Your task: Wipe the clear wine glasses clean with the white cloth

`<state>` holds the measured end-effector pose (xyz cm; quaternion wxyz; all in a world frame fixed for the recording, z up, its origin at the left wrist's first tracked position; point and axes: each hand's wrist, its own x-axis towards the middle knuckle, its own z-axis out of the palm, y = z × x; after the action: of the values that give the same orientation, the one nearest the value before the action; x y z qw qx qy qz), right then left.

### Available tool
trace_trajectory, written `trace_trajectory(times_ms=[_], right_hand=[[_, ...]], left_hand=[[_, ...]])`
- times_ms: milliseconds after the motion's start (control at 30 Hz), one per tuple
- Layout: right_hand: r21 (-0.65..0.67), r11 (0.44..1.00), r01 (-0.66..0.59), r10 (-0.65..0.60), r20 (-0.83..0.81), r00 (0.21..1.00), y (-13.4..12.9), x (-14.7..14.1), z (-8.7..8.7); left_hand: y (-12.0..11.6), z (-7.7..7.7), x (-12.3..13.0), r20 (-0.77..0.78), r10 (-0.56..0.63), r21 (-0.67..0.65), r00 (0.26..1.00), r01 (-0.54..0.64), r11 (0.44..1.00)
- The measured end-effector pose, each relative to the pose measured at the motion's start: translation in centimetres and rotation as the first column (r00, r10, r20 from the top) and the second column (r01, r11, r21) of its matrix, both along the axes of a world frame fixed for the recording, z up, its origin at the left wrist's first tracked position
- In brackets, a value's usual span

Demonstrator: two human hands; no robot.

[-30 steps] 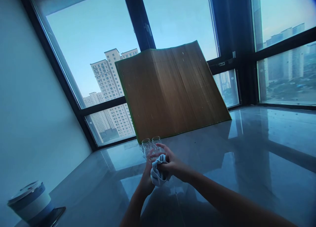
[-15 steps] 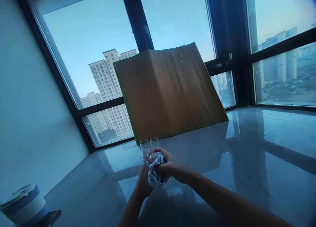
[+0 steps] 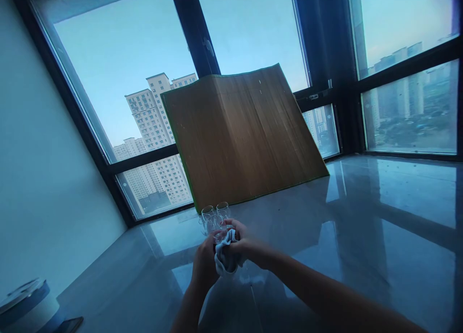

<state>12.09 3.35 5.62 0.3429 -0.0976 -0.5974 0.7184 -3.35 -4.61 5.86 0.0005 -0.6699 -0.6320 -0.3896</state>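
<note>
Both of my hands are together low in the centre, above the shiny surface. My right hand [image 3: 241, 240] is closed on a crumpled pale cloth [image 3: 224, 256], which hangs down between the hands. Close against it, my left hand [image 3: 206, 254] has its fingers curled round a clear glass cup, mostly hidden by cloth and fingers. Just beyond my fingertips stand several clear glass cups with handles, among them a left one [image 3: 207, 213] and a right one [image 3: 223, 209]. Their lower parts are partly covered by my hands.
Behind the cups a large brown bamboo mat [image 3: 246, 135] with green edging leans against the window frame [image 3: 202, 38]. A lidded blue-and-white container [image 3: 31, 306] stands at lower left, beside a dark flat object [image 3: 72, 324]. The glossy stone surface [image 3: 307, 256] reflects the windows.
My right fingers, earlier arched over between the hands, have drawn in, and my left hand has turned slightly. The cloth stays in my right hand. The whole view has shifted a little.
</note>
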Motion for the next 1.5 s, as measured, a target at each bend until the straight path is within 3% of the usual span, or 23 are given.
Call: trace_trajectory(times_ms=[100, 233, 433, 500, 567, 633, 733, 900, 1033, 1200, 1500], right_hand=[[-0.035, 0.999, 0.027, -0.028, -0.046, 0.999, -0.1, 0.1, 0.3], [-0.095, 0.994, 0.046, -0.056, -0.105, 0.993, -0.6, 0.3, 0.8], [-0.176, 0.975, 0.133, -0.162, -0.159, 0.974, -0.7, 0.6, 1.8], [-0.171, 0.964, 0.202, -0.232, -0.180, 0.956, -0.1, 0.7, 2.1], [-0.132, 0.950, 0.284, -0.304, -0.180, 0.935, 0.8, 0.9, 2.4], [-0.090, 0.922, 0.377, -0.387, -0.168, 0.906, 1.9, 1.4, 2.6], [-0.092, 0.854, 0.512, -0.520, -0.161, 0.839, 3.8, 2.1, 2.7], [0.061, 0.650, 0.757, -0.740, -0.175, 0.650, 7.5, 2.4, 1.1], [0.199, 0.523, 0.829, -0.834, -0.079, 0.546, 10.0, 2.1, -1.4], [0.213, 0.491, 0.845, -0.862, -0.022, 0.507, 11.8, 2.2, -3.5], [0.240, 0.445, 0.863, -0.895, 0.091, 0.436, 13.9, 2.5, -4.9]], left_hand=[[0.3, -0.2, -0.2, 0.051, 0.027, 0.003, 0.998, -0.027, 1.000], [0.5, -0.4, -0.3, 0.119, -0.038, 0.022, 0.992, 0.036, 0.999], [0.5, -1.0, -0.9, 0.210, -0.121, 0.166, 0.970, 0.086, 0.982], [0.5, -1.0, -1.2, 0.237, -0.075, 0.220, 0.968, 0.022, 0.975], [0.7, -1.0, -1.6, 0.295, 0.033, 0.263, 0.955, -0.115, 0.958], [0.9, -1.0, -2.1, 0.381, 0.141, 0.294, 0.914, -0.264, 0.919], [1.3, -1.2, -3.0, 0.525, 0.203, 0.305, 0.826, -0.406, 0.862], [2.2, -1.8, -4.1, 0.706, 0.175, 0.211, 0.686, -0.440, 0.873], [2.5, -2.2, -4.2, 0.774, 0.186, 0.086, 0.605, -0.392, 0.916], [2.5, -2.1, -3.9, 0.783, 0.233, -0.056, 0.576, -0.308, 0.950], [3.3, -2.8, -4.0, 0.773, 0.243, -0.138, 0.586, -0.219, 0.966]])
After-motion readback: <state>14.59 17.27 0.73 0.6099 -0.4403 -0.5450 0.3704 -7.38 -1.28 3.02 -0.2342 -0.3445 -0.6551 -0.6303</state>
